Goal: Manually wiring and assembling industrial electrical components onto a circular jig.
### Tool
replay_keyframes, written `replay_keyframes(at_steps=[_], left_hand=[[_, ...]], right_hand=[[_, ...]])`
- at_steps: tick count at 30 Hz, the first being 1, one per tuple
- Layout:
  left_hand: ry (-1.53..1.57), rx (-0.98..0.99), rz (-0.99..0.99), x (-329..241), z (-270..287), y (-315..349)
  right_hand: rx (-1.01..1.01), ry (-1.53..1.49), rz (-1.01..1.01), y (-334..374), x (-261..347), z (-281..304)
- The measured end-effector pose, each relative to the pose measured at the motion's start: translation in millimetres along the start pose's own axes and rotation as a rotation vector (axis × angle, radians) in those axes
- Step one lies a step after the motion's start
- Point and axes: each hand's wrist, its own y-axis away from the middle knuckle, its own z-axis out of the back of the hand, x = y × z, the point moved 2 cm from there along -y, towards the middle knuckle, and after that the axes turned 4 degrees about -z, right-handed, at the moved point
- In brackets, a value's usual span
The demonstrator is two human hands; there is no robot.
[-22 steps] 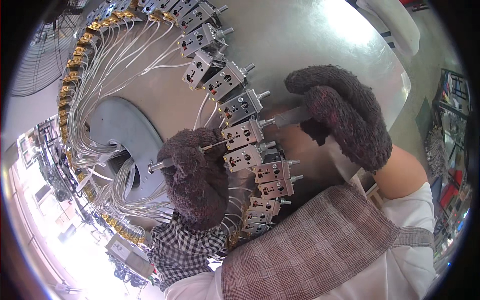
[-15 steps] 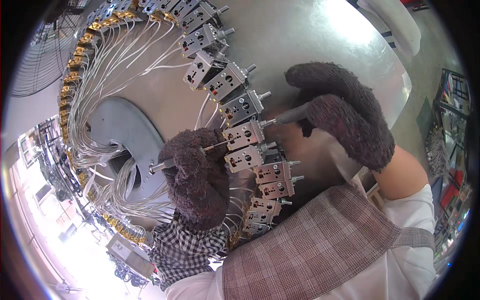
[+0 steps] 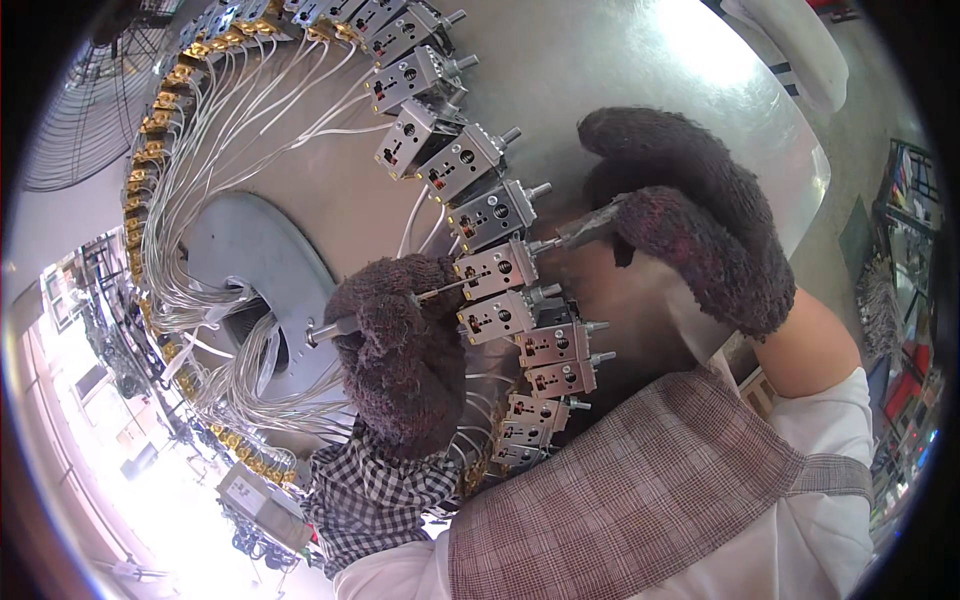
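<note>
My left hand (image 3: 400, 350), in a dark knit glove, is closed around a slim screwdriver (image 3: 330, 330). Its thin shank (image 3: 442, 290) points right, with the tip against a small silver metal control unit (image 3: 497, 268). My right hand (image 3: 695, 220), gloved the same way, pinches a grey tapered tool (image 3: 588, 228) between thumb and fingers. That tool's narrow end meets the shaft sticking out of the same unit. A similar unit (image 3: 497, 316) sits just below, and another unit (image 3: 492, 215) just above. The glove hides most of the screwdriver's handle.
Several like units curve along the round metal table (image 3: 640, 60). White wires (image 3: 215, 130) run from them toward a grey disc (image 3: 262, 235) with a central opening. Brass-coloured fittings (image 3: 150, 150) line the far left rim. A wire fan guard (image 3: 80, 130) stands at upper left.
The whole view has shifted slightly, moving the scene a little to the right. The grey tool in my right hand looks turned, showing a lighter side. Both hands keep their grip.
</note>
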Motion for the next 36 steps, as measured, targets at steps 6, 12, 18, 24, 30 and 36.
replay_keyframes(at_steps=[6, 12, 18, 24, 30, 36], left_hand=[[-0.02, 0.041, -0.038, 0.8, -3.9, -1.8], [-0.057, 0.01, -0.037, 0.2, -1.4, -1.6], [-0.064, 0.062, 0.003, 0.8, 4.3, -1.6], [-0.06, 0.05, -0.001, -1.7, 2.4, -1.1], [-0.034, 0.011, 0.001, 0.0, 3.8, -0.4], [-0.003, 0.1, -0.047, -1.9, -2.5, -3.4]], right_hand=[[-0.086, 0.165, 0.028, 0.7, 6.3, -5.6], [-0.086, -0.103, -0.297, -1.1, 6.8, -6.0], [-0.125, -0.176, -0.343, 0.7, 7.5, -11.8], [-0.138, 0.0, -0.144, 2.7, 8.3, -10.3], [-0.007, 0.009, -0.072, 2.6, 0.8, -4.7], [0.001, 0.002, -0.02, 3.6, -0.2, -3.4]])
